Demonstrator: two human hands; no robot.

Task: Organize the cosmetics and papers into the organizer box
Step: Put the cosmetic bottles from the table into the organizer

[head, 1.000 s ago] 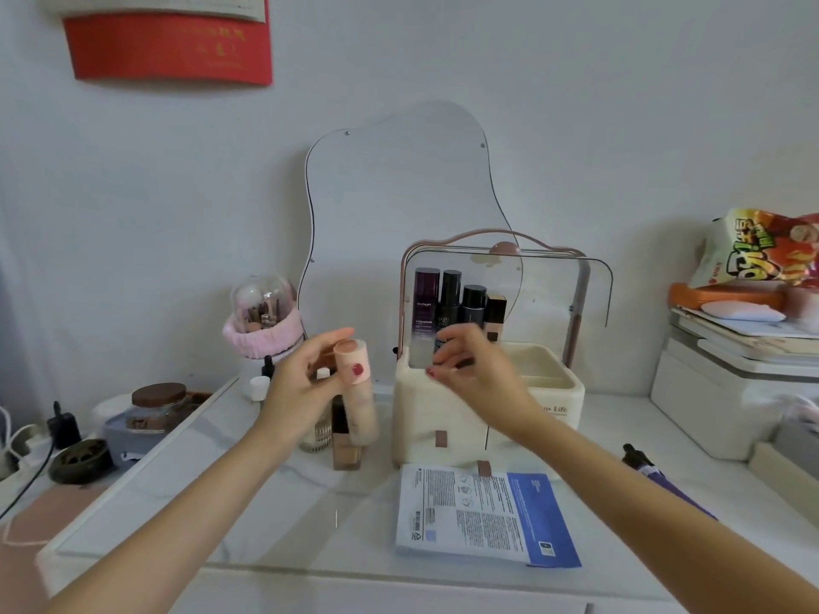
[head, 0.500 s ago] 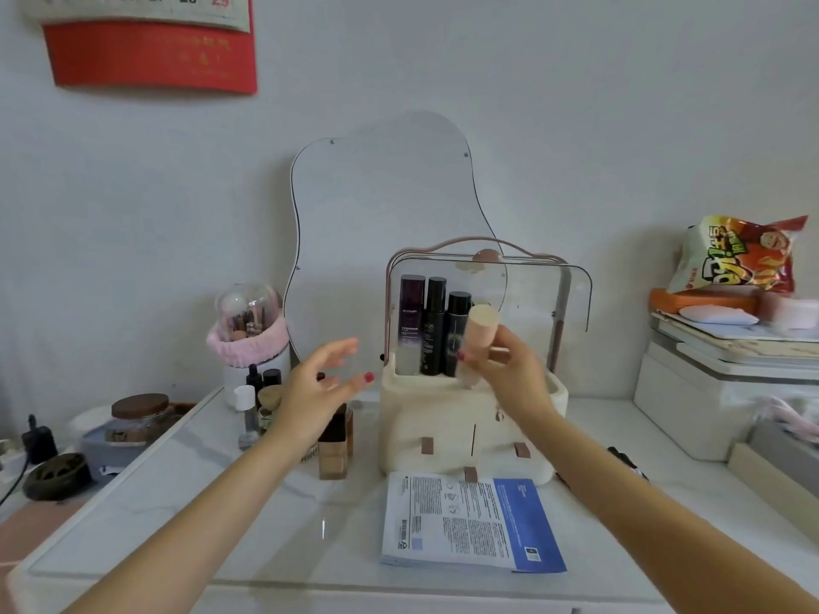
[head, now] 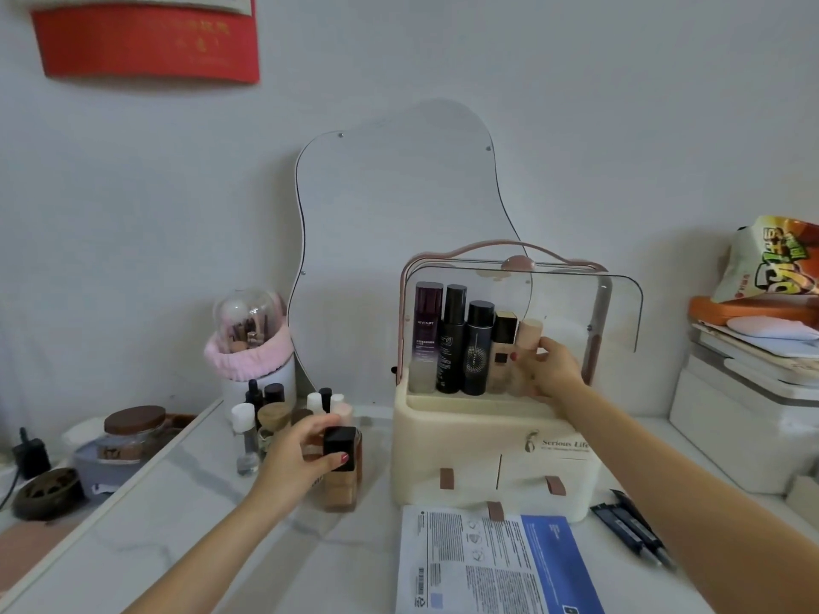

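Right hand (head: 547,370) grasped peach tube (head: 528,334) at right end of bottle row (head: 461,343) in organizer box (head: 487,440) top tray. Left hand (head: 301,458), fingers clasped round black-capped foundation bottle (head: 339,469) on desk (head: 199,538). Risks: tube nudging neighbours over; crowded small bottles (head: 266,418) toppling on lift.

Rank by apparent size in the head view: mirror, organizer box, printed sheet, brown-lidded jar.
1. mirror
2. organizer box, close behind it
3. printed sheet, cut off by the frame and nearest the camera, so unsure
4. brown-lidded jar
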